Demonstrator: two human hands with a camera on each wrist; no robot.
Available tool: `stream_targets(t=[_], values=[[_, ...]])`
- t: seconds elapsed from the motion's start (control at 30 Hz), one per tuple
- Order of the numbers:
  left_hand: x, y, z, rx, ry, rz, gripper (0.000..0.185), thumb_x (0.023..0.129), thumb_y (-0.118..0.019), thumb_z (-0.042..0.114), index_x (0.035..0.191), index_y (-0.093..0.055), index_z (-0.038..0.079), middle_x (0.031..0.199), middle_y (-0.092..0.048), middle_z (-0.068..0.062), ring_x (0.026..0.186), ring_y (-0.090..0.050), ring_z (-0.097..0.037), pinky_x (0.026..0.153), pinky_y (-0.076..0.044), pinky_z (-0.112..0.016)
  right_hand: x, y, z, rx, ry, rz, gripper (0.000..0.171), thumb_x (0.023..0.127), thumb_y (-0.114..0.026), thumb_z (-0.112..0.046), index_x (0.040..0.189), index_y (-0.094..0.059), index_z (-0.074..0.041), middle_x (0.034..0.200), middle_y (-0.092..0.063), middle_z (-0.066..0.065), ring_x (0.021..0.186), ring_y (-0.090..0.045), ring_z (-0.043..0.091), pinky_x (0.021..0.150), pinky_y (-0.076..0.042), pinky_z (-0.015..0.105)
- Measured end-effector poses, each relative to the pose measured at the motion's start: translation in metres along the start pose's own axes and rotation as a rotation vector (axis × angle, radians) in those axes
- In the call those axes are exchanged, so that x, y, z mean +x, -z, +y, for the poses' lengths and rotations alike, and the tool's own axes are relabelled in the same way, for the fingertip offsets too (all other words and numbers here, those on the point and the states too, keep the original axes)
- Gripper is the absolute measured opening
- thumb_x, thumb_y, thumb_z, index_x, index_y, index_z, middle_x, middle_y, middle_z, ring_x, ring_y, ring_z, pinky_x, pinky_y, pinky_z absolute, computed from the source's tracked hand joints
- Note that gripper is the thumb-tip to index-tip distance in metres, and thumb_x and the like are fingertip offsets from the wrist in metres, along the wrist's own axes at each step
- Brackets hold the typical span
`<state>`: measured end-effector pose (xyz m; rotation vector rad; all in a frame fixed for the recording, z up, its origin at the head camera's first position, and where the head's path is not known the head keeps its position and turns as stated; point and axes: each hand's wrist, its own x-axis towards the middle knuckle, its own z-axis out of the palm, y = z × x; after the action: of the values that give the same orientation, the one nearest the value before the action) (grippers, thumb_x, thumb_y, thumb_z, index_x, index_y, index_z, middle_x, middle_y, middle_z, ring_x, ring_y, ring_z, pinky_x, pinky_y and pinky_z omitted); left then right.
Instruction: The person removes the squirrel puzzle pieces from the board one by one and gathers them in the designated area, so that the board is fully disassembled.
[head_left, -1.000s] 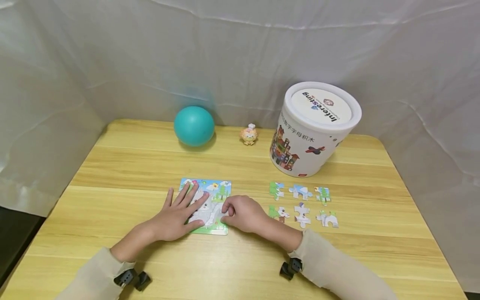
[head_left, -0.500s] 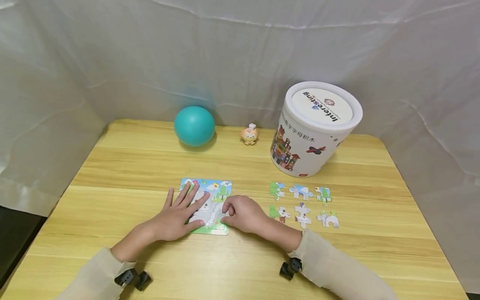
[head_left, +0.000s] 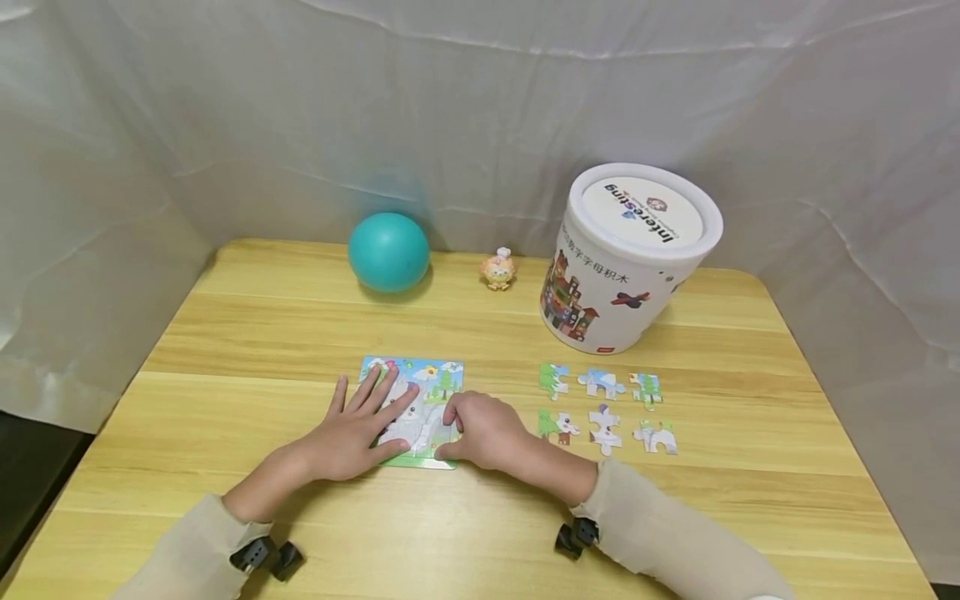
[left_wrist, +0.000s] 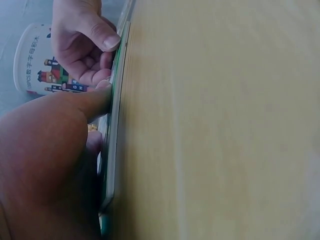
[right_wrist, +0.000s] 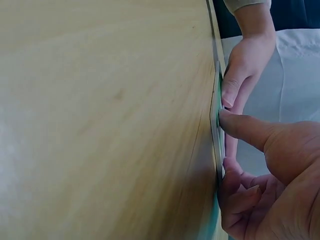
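- The wooden counter (head_left: 247,333) is the biggest thing here, and a white sheet hangs behind it and at both sides.
- A big white tub (head_left: 626,262) with a lid stands at the back right of the counter. It has little houses drawn on its side.
- A teal ball (head_left: 387,252) sits at the back, left of the middle.
- The puzzle board (head_left: 431,379) lies flat in the middle of the counter, right in front of you. Both your hands are on it.
- Your left hand (head_left: 352,433) lies flat on the left part of the board, fingers straight and spread apart. It grips nothing, it just presses down.
- Your right hand (head_left: 483,429) is at the right edge of the board, fingers curled. The thumb is at the near edge and a fingertip is on top, so it pinches the edge.
- Six loose puzzle pieces (head_left: 600,383) lie in two rows of three, to the right of the board and in front of the tub. None of them touch.
- A tiny orange toy figure (head_left: 497,269) stands at the back, between the ball and the tub.
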<state>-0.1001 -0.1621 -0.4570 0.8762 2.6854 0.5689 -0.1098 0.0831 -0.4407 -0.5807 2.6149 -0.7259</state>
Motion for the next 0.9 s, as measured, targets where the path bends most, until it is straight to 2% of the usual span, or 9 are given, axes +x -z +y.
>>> stream_targets(t=[0.1,0.27,0.5,0.7,0.9], values=[[0.001,-0.004,-0.004,-0.023,-0.020,0.021,0.072,0.104,-0.055,0.045,0.163,-0.026,0.015,0.168,-0.004,-0.025,0.153,0.004,-0.046,0.112,0.010,-0.073,0.000,-0.001,-0.001,-0.008,0.000,0.003,0.036,0.079,-0.090,-0.034,0.096,-0.067,-0.012,0.077,-0.054,-0.005,0.066,-0.049,0.010,0.059,-0.043,0.025],[0.002,-0.011,-0.011,-0.003,-0.022,0.028,0.073,0.104,-0.049,0.053,0.164,-0.022,0.021,0.169,-0.002,-0.022,0.154,0.008,-0.042,0.113,0.012,-0.071,0.000,-0.001,-0.002,0.021,-0.002,0.015,0.035,0.079,-0.090,-0.031,0.095,-0.066,-0.011,0.078,-0.054,-0.004,0.067,-0.049,0.011,0.060,-0.043,0.025],[0.001,-0.009,-0.009,-0.032,-0.038,0.052,0.072,0.104,-0.051,0.051,0.164,-0.024,0.019,0.168,-0.005,-0.024,0.154,0.005,-0.045,0.112,0.012,-0.072,-0.002,-0.001,-0.001,0.059,0.014,0.024,0.032,0.081,-0.089,-0.027,0.092,-0.062,-0.013,0.079,-0.054,-0.004,0.068,-0.048,0.011,0.063,-0.042,0.025],[0.001,-0.011,-0.013,-0.019,-0.039,0.044,0.073,0.104,-0.046,0.055,0.165,-0.021,0.023,0.169,-0.002,-0.022,0.154,0.009,-0.042,0.112,0.013,-0.071,-0.003,-0.001,0.001,0.150,0.054,0.066,0.019,0.087,-0.082,-0.015,0.090,-0.064,-0.014,0.073,-0.058,-0.007,0.063,-0.051,0.008,0.063,-0.044,0.025],[0.003,-0.015,-0.016,0.006,-0.005,0.016,0.074,0.104,-0.051,0.052,0.165,-0.019,0.025,0.170,0.001,-0.017,0.155,0.010,-0.039,0.114,0.014,-0.069,-0.004,0.000,0.006,0.263,0.071,0.082,0.013,0.091,-0.077,-0.010,0.088,-0.065,-0.015,0.071,-0.062,-0.009,0.061,-0.055,0.007,0.064,-0.048,0.025]])
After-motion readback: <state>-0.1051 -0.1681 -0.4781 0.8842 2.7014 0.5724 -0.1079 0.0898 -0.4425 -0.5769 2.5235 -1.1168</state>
